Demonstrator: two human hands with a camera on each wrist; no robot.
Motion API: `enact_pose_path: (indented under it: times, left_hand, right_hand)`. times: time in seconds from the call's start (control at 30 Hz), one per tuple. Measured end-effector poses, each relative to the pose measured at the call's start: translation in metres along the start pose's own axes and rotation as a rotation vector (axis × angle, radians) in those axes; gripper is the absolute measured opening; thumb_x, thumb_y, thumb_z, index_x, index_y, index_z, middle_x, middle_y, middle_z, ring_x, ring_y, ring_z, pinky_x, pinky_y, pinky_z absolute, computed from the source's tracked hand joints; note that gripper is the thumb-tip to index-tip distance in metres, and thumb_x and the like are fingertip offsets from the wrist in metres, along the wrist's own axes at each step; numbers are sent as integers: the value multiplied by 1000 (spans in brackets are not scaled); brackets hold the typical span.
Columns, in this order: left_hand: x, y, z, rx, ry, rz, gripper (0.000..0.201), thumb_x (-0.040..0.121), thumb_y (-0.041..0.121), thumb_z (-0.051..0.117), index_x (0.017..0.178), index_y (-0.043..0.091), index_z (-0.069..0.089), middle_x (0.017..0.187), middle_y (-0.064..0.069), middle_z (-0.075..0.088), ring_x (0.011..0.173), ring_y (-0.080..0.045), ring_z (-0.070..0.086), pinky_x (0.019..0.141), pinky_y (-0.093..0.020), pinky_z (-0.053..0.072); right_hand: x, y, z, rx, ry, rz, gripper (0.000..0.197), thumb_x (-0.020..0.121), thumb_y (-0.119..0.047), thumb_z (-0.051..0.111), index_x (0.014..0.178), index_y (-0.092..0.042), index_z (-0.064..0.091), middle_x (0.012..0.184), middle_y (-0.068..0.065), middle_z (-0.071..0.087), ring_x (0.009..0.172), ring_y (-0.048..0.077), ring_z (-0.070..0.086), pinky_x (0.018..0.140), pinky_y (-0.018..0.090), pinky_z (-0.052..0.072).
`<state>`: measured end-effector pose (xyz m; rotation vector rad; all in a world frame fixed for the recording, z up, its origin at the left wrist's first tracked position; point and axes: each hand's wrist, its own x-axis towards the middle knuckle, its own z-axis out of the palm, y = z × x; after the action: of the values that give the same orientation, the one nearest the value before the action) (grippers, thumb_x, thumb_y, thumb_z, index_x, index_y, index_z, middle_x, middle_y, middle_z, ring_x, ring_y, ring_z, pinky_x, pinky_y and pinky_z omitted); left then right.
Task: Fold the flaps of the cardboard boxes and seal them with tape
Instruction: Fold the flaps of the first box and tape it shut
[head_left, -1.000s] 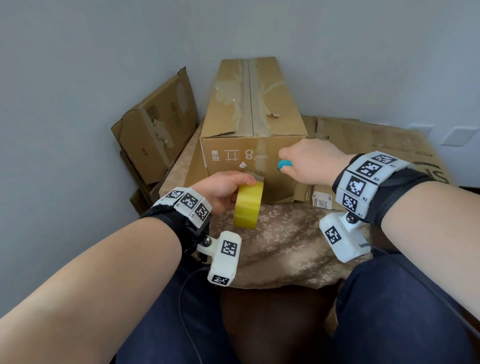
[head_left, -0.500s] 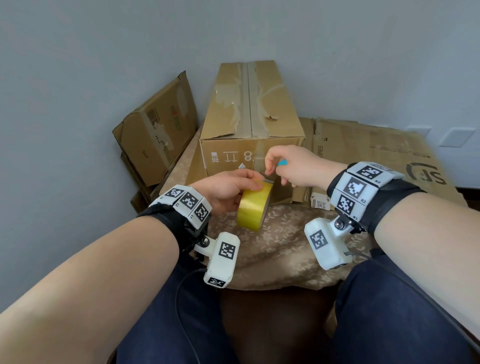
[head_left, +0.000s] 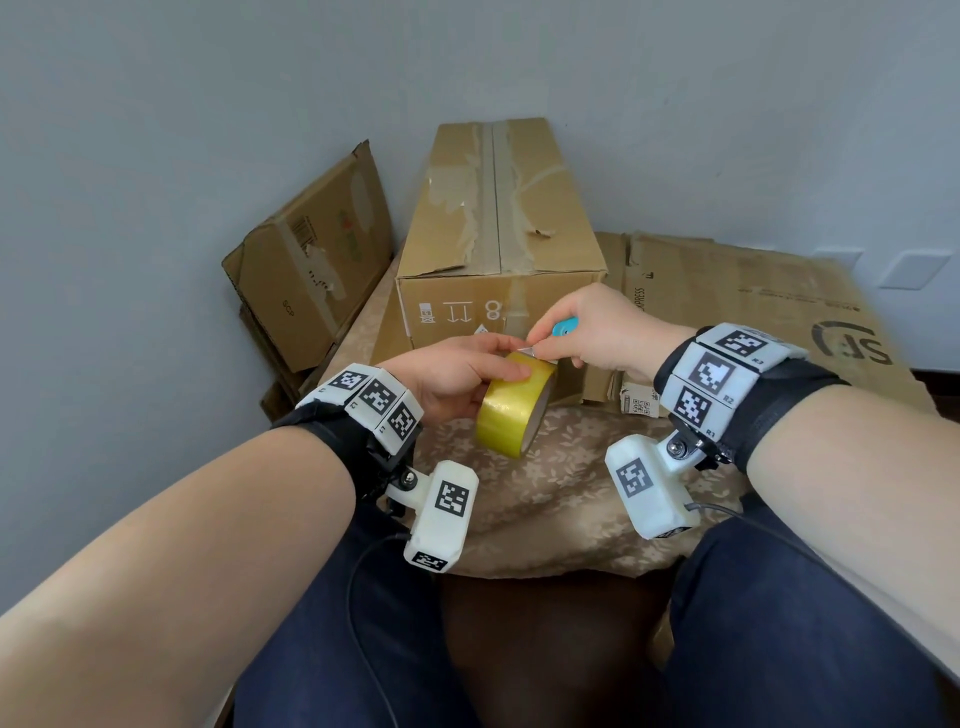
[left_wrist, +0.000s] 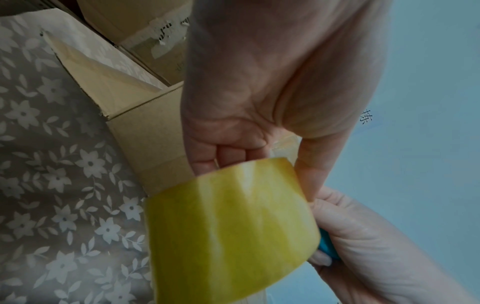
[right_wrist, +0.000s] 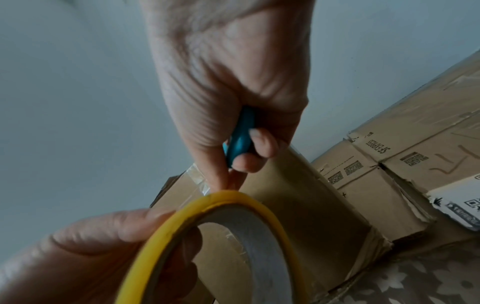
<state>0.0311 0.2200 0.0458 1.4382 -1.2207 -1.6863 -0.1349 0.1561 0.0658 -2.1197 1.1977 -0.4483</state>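
Observation:
A long cardboard box (head_left: 498, 218) stands ahead with its top flaps folded down and tape along the seam. My left hand (head_left: 457, 374) grips a yellow tape roll (head_left: 511, 410) just in front of the box's near face, thumb on the outer band and fingers through the core (right_wrist: 182, 259). My right hand (head_left: 597, 332) holds a small blue cutter (head_left: 565, 327) in its curled fingers, and its blade tip touches the top of the roll (right_wrist: 223, 195). The blue cutter (right_wrist: 240, 137) shows between palm and fingertips in the right wrist view. The yellow tape roll (left_wrist: 228, 226) fills the left wrist view.
A flattened box (head_left: 311, 260) leans on the wall at the left. Flattened cardboard (head_left: 753, 306) lies to the right of the long box. Everything rests on a floral cloth (head_left: 561, 488) over a seat, with my knees (head_left: 779, 623) close below. The grey wall lies right behind.
My right hand came down and left from the box's front face to the top of the roll. My left hand tilted the roll and raised it slightly toward the right hand.

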Motion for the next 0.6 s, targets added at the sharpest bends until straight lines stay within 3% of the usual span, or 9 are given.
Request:
enact_pose_path:
  times: [0.13,0.27,0.43,0.6]
  left_hand:
    - [0,0,1,27,5,5,39,93,10,54,131,15,47,108,-8,60,96,-21,58,81,-35,48]
    - [1,0,2,44,16,18,43,92,9,55,133,14,45,109,-8,59,97,-22,57,85,-36,47]
    - [0,3,4,102,23,59,45,91,5,56,132,16,41,95,-5,62,82,-18,60,72,-32,49]
    - [-4,1,0,92,-29,84,48,91,1,53,134,13,38,92,-7,64,81,-20,61,75,-35,48]
  right_hand:
    - [-1,-2,-1,1,-29,45,6,82,-20,72,87,-20,74,72,-4,62,51,10,50,51,18,41]
    - [-1,-3,-1,43,-44,111,10,85,-24,70,92,-17,71,58,2,54,48,10,45,41,17,36]
    - [-1,-4,1,40,-85,191,23,91,-34,62,106,-17,63,61,5,51,50,15,39,45,20,34]
    - [-3,-7,0,9,-132,207,23,94,-37,58,108,-19,61,65,5,51,51,13,38,46,20,34]
